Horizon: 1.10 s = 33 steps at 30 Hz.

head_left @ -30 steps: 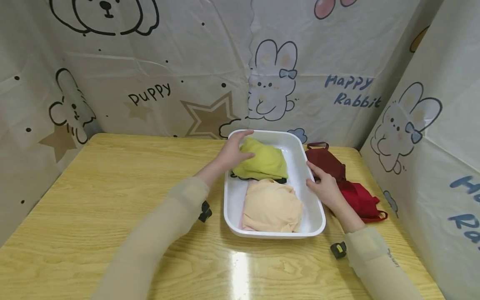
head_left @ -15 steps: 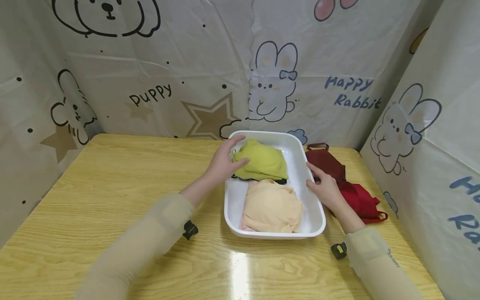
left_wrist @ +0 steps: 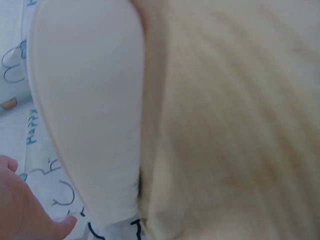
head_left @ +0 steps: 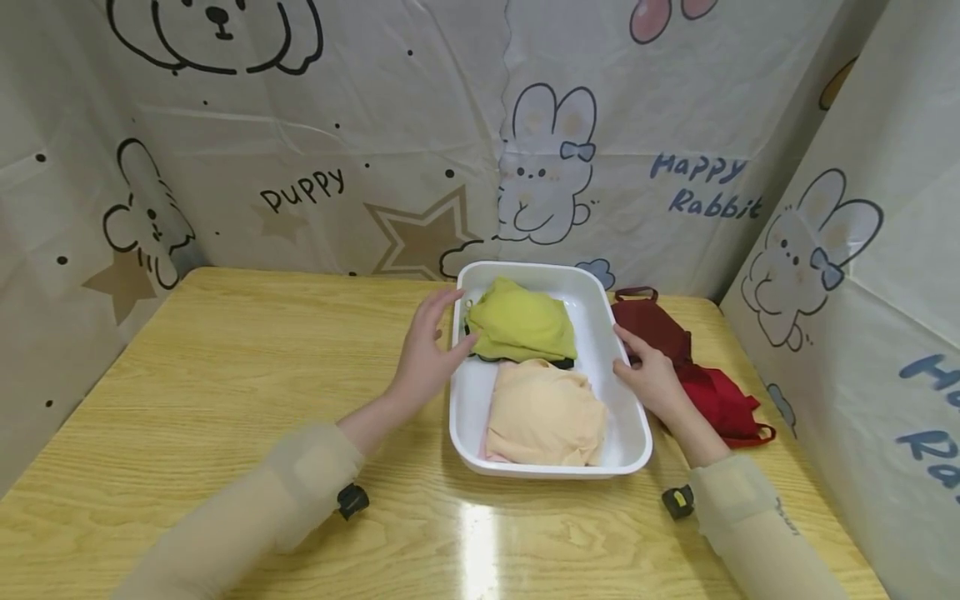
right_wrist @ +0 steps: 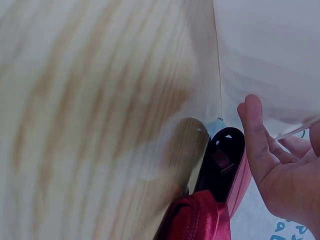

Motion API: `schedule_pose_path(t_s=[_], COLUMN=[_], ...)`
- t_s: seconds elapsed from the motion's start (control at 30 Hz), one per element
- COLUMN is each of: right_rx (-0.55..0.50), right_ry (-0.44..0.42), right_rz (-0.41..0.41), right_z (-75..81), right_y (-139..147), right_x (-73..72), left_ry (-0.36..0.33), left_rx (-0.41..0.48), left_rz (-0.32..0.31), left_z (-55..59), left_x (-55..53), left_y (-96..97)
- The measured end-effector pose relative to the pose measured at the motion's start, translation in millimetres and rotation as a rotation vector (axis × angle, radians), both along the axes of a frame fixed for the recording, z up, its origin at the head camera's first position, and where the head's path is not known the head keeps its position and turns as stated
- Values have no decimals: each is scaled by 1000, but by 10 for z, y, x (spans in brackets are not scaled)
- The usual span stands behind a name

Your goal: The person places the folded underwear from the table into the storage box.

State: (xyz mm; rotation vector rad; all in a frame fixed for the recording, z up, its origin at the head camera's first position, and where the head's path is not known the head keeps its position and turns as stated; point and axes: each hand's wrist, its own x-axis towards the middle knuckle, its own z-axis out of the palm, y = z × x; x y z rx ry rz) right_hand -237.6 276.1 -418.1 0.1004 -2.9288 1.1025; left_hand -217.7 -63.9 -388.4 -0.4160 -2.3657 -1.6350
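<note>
A white plastic tub (head_left: 551, 472) holds a folded yellow-green bra (head_left: 525, 321) at its far end and a folded beige bra (head_left: 546, 412) at the near end. My left hand (head_left: 431, 350) is beside the tub's left rim, thumb and fingers spread, holding nothing. In the left wrist view that hand (left_wrist: 25, 210) shows at the lower left, by the tub's outer wall (left_wrist: 90, 100). My right hand (head_left: 652, 375) grips the right rim between thumb and fingers. From the right wrist, its fingers (right_wrist: 256, 135) lie along the outside of the wall.
Right of the tub, a dark red bra (head_left: 651, 327) and a bright red bra (head_left: 720, 404) lie on the wooden table (head_left: 285, 350), partly behind my right hand. A printed cloth (head_left: 420, 100) with cartoon animals walls in the back and sides.
My left hand has drawn back from over the yellow-green bra, leftward and toward me, to outside the tub's left rim. The right hand and tub have stayed in place.
</note>
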Motion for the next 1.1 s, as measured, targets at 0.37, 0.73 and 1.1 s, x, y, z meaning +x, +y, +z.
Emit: schedule_pose_path(t_s=[0.37, 0.73, 1.1], right_rx=[-7, -5, 9], right_ry=[-6, -5, 2], right_rz=[-4, -1, 6], right_z=[10, 15, 17], right_y=[-17, -9, -23], right_x=[26, 12, 18], left_ry=[-99, -157, -267], left_rx=[-35, -80, -35], left_rz=[-22, -51, -122], left_z=[-202, -370, -438], left_x=[219, 311, 309], left_y=[-78, -46, -43])
